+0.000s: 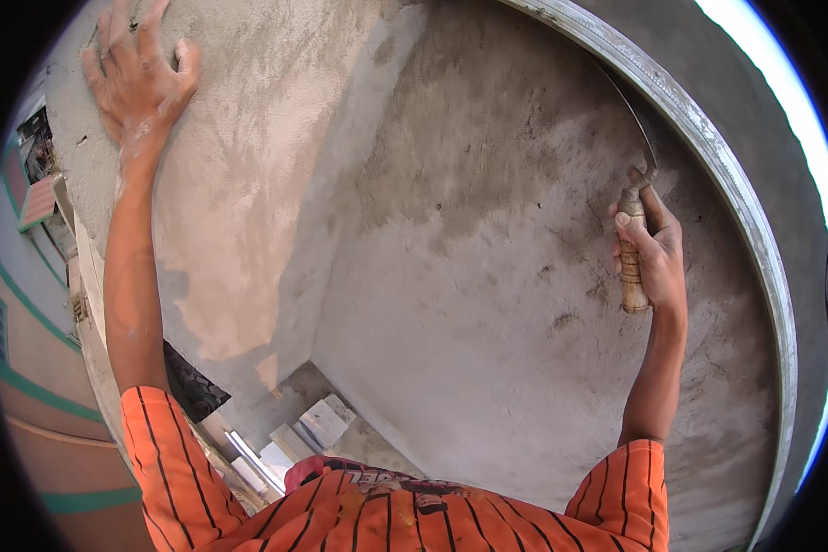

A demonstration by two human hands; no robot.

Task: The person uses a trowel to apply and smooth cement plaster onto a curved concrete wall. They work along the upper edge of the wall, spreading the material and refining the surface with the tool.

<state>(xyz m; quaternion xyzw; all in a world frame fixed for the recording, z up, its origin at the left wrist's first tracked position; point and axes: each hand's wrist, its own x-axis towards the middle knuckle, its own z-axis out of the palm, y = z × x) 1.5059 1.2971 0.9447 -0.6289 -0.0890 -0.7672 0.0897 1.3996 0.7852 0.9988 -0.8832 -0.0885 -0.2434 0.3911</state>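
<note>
One thin-bladed metal trowel with a ringed, tan wooden handle (632,269), held blade upward in the right grip (658,243), wrapped firmly round the wood. Held the blade edge-on to view, at the upper right of the rough grey-brown plastered wall (414,313), near the long, pale, curved-looking edging strip (750,198); could not tell touching from just clear. Placed the left grip (144,81), spread and empty, on the sunlit tan plaster (239,175), well apart from the trowel. Judged to be smoothing plaster beside the strip. Next, probably needed to press evenly, angle the blade low and avoid snagging the strip.
</note>
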